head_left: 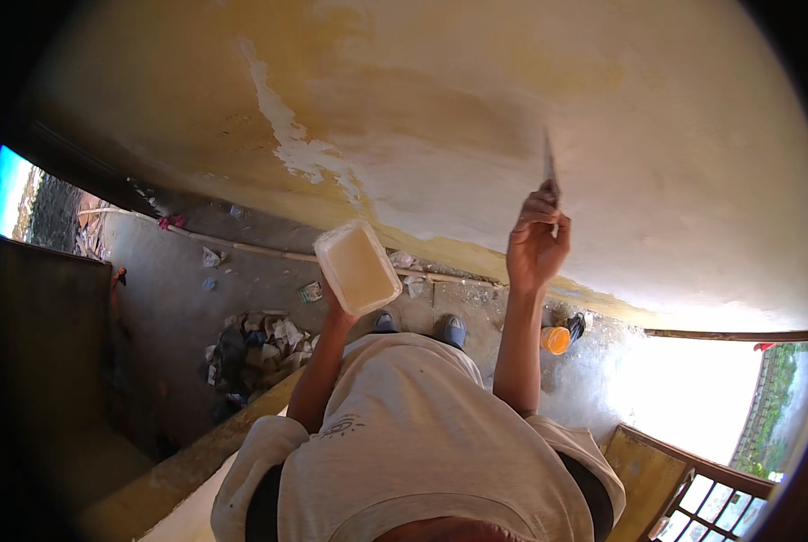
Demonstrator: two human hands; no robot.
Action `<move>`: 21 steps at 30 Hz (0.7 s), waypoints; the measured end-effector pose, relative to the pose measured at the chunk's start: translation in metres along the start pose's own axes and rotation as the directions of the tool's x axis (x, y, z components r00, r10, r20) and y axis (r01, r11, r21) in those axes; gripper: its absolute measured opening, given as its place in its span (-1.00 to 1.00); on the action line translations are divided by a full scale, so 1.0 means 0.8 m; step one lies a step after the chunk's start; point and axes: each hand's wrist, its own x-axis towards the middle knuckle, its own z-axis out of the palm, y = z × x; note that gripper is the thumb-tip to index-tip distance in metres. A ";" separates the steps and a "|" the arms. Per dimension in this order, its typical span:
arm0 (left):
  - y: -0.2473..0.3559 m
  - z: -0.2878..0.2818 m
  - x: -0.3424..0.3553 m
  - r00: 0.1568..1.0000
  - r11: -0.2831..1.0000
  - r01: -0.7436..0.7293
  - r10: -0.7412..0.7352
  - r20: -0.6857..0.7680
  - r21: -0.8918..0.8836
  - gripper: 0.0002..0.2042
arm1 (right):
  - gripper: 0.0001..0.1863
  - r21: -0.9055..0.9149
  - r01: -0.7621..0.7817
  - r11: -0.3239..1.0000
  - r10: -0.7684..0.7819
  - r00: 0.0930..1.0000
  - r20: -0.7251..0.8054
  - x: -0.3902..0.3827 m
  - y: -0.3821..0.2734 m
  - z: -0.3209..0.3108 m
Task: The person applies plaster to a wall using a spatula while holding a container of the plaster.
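My left hand [330,296] holds up a whitish rectangular tub [357,268], its fingers mostly hidden behind it. A pale beige substance coats or fills the tub's inside. My right hand [539,235] is raised further right, with fingers closed around a thin, dark tool [549,158]. Seen nearly edge-on and blurred, the tool could be a brush or a scraper; I cannot tell which. Its tip is at or close to the wall [657,181] in front of me. A darker brownish smear [476,122] shows on the wall left of the tip.
A jagged pale patch [287,135] marks the wall's left part. Along its foot lies a long pole [241,246]. Rubbish is heaped [264,348] on the floor at left. An orange container [556,341] sits right of my feet. A bright opening [693,384] is at right.
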 end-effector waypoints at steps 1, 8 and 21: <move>0.002 -0.002 -0.006 1.000 0.999 -0.028 0.028 -0.004 0.025 -0.41 | -0.53 -0.013 -0.074 0.997 0.073 0.997 -0.019 0.004 0.022 -0.021; 0.041 -0.011 -0.068 0.945 0.855 -0.305 0.327 0.021 0.420 -0.42 | -0.55 -0.188 -0.510 0.839 0.435 0.837 -0.331 0.049 0.217 -0.154; 0.054 0.005 -0.055 0.971 0.958 -0.230 0.238 -0.029 0.173 -0.43 | -0.59 0.399 -0.362 0.843 0.285 0.928 0.241 0.106 0.145 0.018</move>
